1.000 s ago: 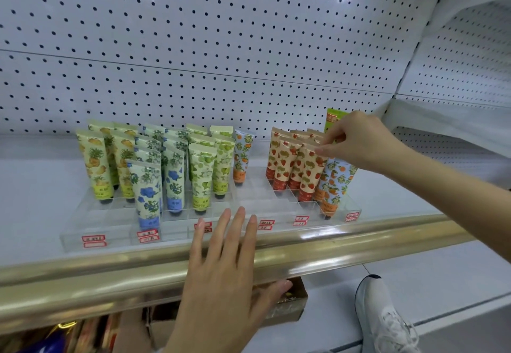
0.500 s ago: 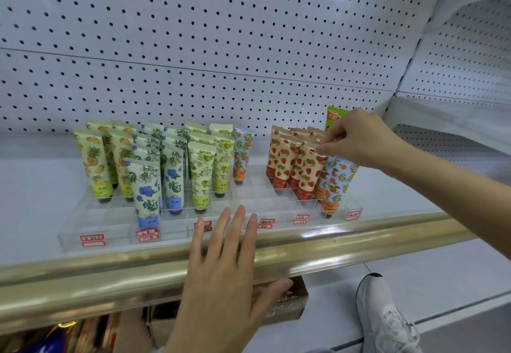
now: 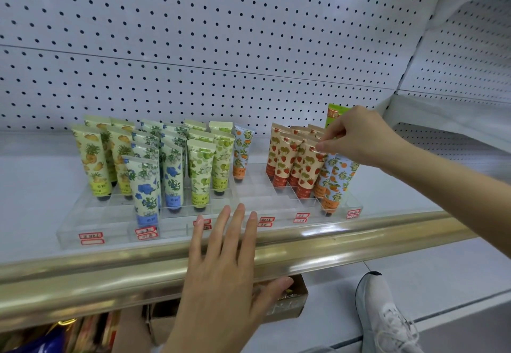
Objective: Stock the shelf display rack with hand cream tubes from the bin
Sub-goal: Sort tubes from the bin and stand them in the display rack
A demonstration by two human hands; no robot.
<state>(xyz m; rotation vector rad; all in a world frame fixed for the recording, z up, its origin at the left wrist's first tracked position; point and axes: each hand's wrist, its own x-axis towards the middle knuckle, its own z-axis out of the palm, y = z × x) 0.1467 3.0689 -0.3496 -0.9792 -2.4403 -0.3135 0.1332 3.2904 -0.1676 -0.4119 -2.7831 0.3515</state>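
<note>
Clear acrylic rack [image 3: 69, 232] sits on white shelf [image 3: 33, 200] behind gold rail [image 3: 373, 239]. Hand cream tubes stand cap-down in its slots: pineapple tubes [image 3: 92, 159] far L, then blue-flower tubes [image 3: 143, 186], green-fruit tubes [image 3: 200, 170], a lone orange-print tube [image 3: 242, 151] mid-rack, strawberry tubes [image 3: 284, 159], and R-end orange-print tubes [image 3: 336, 186], which lean a bit.

R hand [image 3: 359, 137] is over the R-end tube tops, fingers curled, thumb & forefinger tips pinched where strawberry and orange-print tops meet. Can't tell which tube it grips.

L hand [image 3: 221, 264] lies flat over the rail, fingers straight & slightly apart, tips at rack's front edge, holding nothing.

Cardboard box [image 3: 293, 301] sits below the shelf, w/ white shoe [image 3: 384, 325] low R.
</note>
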